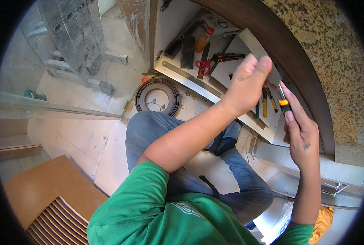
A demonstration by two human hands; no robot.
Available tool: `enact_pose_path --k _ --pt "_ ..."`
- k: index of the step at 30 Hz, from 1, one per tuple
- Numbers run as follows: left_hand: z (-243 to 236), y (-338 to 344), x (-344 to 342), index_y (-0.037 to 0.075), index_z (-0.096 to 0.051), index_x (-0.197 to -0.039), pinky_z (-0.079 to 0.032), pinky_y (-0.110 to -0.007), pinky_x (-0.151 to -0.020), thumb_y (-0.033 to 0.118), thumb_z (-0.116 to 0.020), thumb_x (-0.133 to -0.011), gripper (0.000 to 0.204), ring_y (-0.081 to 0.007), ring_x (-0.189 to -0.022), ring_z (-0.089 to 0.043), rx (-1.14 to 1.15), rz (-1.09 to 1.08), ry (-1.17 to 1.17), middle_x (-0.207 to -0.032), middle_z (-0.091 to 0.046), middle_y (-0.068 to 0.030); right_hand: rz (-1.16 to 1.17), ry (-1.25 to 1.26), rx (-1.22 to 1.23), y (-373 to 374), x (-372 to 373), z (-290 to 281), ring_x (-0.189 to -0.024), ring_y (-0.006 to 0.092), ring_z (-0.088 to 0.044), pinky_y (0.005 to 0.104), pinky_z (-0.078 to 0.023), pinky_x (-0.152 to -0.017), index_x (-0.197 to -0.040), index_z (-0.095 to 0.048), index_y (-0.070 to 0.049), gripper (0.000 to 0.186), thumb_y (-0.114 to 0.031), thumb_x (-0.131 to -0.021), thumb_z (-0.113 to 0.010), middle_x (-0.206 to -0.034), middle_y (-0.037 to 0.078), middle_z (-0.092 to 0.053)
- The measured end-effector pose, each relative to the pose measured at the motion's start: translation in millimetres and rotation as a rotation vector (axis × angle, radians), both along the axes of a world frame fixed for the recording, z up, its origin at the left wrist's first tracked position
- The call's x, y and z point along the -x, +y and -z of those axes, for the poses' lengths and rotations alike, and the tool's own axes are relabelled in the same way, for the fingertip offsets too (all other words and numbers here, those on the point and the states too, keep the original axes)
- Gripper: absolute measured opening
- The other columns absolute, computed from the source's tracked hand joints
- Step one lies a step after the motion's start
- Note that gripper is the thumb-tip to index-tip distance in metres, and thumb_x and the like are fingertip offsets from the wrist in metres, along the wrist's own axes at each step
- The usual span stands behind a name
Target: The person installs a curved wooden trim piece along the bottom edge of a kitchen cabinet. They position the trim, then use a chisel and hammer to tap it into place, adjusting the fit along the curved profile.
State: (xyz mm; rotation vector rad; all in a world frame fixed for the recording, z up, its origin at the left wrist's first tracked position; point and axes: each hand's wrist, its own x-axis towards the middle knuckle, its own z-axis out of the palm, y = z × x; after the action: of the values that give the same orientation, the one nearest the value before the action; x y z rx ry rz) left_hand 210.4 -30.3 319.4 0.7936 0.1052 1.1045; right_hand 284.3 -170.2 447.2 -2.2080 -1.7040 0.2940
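My left hand [249, 83] is closed, thumb uppermost, at the open cabinet's right side; what it holds, if anything, is hidden. Just right of it, my right hand [302, 134] grips a black-and-yellow hand tool [284, 102] with a metal tip pointing up. Behind my hands, the white cabinet shelf [178, 72] bears red scissors [203, 66], dark rectangular bars [187, 52], a bottle with a red cap [204, 38] and yellow-handled pliers [264, 106].
A coil of dark strip [157, 98] lies by my bent knees. An aluminium ladder [76, 45] is at upper left, a wooden chair [35, 188] at lower left. A speckled stone countertop [333, 61] curves along the right, above white and orange bags [324, 220].
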Motion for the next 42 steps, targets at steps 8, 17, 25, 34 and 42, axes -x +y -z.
enact_pose_path --k 8,17,25,34,42 --pt "-1.1 3.4 1.7 0.006 -0.054 -0.104 -0.052 -0.026 -0.076 0.042 -0.049 -0.110 0.038 -0.0067 -0.082 -0.057 0.066 -0.006 -0.109 -0.094 -0.063 -0.0006 0.026 0.059 0.015 9.2 9.9 -6.2 -0.102 0.0161 -0.069 0.0301 -0.050 -0.093 -0.147 -0.058 -0.013 0.046 -0.006 -0.101 -0.054 -0.134 0.013 -0.069" --pt "-4.7 25.3 20.4 0.009 -0.056 -0.107 -0.051 -0.029 -0.078 0.048 -0.046 -0.110 0.040 -0.0114 -0.084 -0.064 0.062 -0.172 -0.127 -0.092 -0.067 -0.0035 -0.121 -0.009 -0.054 32.1 15.1 4.3 -0.063 0.0083 -0.053 0.0262 -0.045 -0.062 -0.150 -0.055 -0.021 0.045 -0.017 -0.105 -0.052 -0.080 0.002 -0.056" --pt "6.1 5.2 5.8 0.005 -0.050 -0.093 -0.050 -0.026 -0.070 0.045 -0.052 -0.108 0.043 -0.0053 -0.080 -0.053 0.017 -0.001 -0.002 -0.085 -0.056 0.0003 0.105 0.036 0.048 8.9 24.6 -6.6 -0.063 0.0093 -0.053 0.0270 -0.049 -0.067 -0.150 -0.057 -0.018 0.047 -0.011 -0.103 -0.053 -0.096 0.009 -0.071" --pt "4.8 -3.1 1.6 0.003 -0.052 -0.094 -0.053 -0.028 -0.071 0.041 -0.052 -0.109 0.041 -0.0067 -0.079 -0.055 0.058 0.044 -0.071 -0.083 -0.056 -0.0007 0.147 0.048 0.036 -3.6 15.3 -1.0 -0.058 0.0061 -0.049 0.0247 -0.044 -0.057 -0.150 -0.056 -0.016 0.046 -0.012 -0.104 -0.052 -0.096 0.005 -0.071" --pt "6.5 8.0 2.6 0.004 -0.053 -0.095 -0.053 -0.028 -0.071 0.042 -0.052 -0.109 0.040 -0.0071 -0.081 -0.057 0.063 0.006 -0.089 -0.087 -0.060 -0.0012 0.065 0.017 0.027 9.6 20.9 -3.5 -0.057 0.0040 -0.044 0.0231 -0.041 -0.053 -0.153 -0.052 -0.014 0.047 -0.018 -0.106 -0.050 -0.069 -0.003 -0.048"
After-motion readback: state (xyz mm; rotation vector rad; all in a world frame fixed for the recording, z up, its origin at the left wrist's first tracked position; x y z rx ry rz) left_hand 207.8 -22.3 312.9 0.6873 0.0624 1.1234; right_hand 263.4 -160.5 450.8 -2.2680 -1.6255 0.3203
